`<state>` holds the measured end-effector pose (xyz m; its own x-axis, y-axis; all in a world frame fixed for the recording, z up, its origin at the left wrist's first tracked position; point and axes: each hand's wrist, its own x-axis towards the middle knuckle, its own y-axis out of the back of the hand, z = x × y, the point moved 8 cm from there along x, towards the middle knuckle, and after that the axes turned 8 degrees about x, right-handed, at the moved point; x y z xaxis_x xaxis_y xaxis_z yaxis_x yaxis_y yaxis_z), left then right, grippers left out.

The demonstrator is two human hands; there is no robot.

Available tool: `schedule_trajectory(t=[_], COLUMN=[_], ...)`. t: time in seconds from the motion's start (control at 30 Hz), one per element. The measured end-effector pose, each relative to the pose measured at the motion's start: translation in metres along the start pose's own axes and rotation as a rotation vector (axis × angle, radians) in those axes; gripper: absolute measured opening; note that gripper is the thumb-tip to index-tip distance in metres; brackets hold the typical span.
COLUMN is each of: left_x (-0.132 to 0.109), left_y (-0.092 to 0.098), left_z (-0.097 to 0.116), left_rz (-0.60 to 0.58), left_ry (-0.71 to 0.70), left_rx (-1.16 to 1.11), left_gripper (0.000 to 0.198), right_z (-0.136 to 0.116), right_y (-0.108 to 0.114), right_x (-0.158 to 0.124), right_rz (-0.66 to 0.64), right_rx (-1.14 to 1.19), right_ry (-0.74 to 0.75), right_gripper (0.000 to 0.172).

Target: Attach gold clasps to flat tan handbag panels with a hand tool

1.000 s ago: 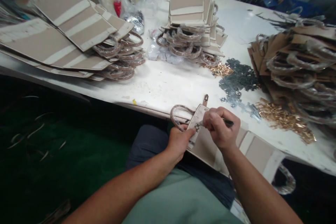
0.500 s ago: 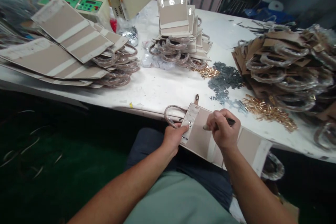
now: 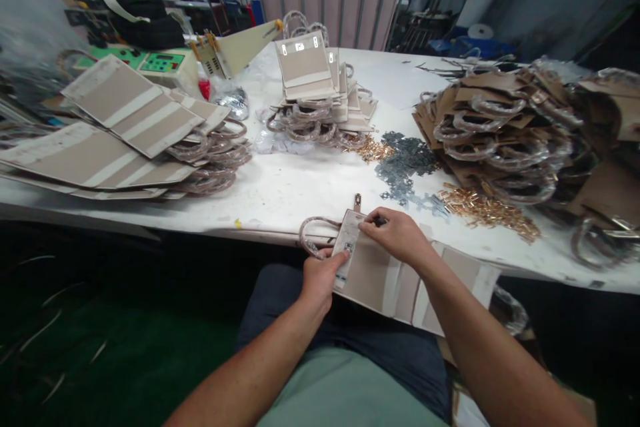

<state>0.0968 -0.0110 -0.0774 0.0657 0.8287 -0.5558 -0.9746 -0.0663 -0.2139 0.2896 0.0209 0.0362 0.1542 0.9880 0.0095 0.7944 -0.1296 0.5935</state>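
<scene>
Head view: we find the work part-way along on one beige panel (image 3: 370, 270), which lies across the front edge of the bench (image 3: 285, 193) and over the worker's lap, its wrapped handle (image 3: 306, 233) looping off the near end. The left hand (image 3: 319, 273) grips that end, thumb on top and fingers beneath. The right hand (image 3: 395, 233) is drawn into a pinch at the panel's upper corner, with a dark object (image 3: 381, 220) among its fingers—too small for us to identify. A middle fitting (image 3: 348, 248) shows beside the left thumb and a lower mark (image 3: 341, 277) below it; we cannot confirm anything seated under the right fingertips. The standing panel (image 3: 305, 70) behind carries three bright pieces along its top, so we judge this end unfinished by that measure. Gold pieces (image 3: 493, 213) and dark plates (image 3: 407, 153) lie loose on the bench—we take much work to remain.
</scene>
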Motion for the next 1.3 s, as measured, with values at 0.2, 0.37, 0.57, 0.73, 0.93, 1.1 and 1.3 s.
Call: schedule_trajectory(t=[0.2, 0.37, 0.57, 0.73, 0.93, 1.1, 1.3], left_x=[-0.003, -0.018, -0.052, -0.02, -0.007, -0.002, 0.004], left_y=[-0.004, 0.035, 0.014, -0.045, -0.046, -0.048, -0.049], left_z=[0.0, 0.027, 0.115, 0.104, 0.109, 0.113, 0.111], left_rz=[-0.057, -0.003, 0.092, -0.343, -0.379, -0.411, -0.393], left_ry=[0.061, -0.171, -1.17, -1.195, -1.13, -1.109, -1.156], left_rx=[-0.026, 0.129, 1.05, 1.594, 1.672, 1.689, 1.701], left_gripper=[0.04, 0.055, 0.057, 0.058, 0.062, 0.063, 0.06], right_z=[0.013, 0.003, 0.0, -0.001, -0.002, -0.002, -0.003], right_y=[-0.015, -0.021, -0.024, -0.026, -0.033, -0.04, -0.045], right_x=[-0.006, -0.008, -0.01, -0.017, -0.021, -0.019, -0.016], right_rz=[0.064, 0.119, 0.137, 0.173, 0.188, 0.177, 0.192], right_rx=[-0.38, -0.488, -0.525, -0.527, -0.534, -0.544, -0.576], right_ry=[0.048, 0.095, 0.078, 0.066, 0.079, 0.074, 0.097], right_gripper=[0.009, 0.007, 0.011, 0.012, 0.012, 0.013, 0.012])
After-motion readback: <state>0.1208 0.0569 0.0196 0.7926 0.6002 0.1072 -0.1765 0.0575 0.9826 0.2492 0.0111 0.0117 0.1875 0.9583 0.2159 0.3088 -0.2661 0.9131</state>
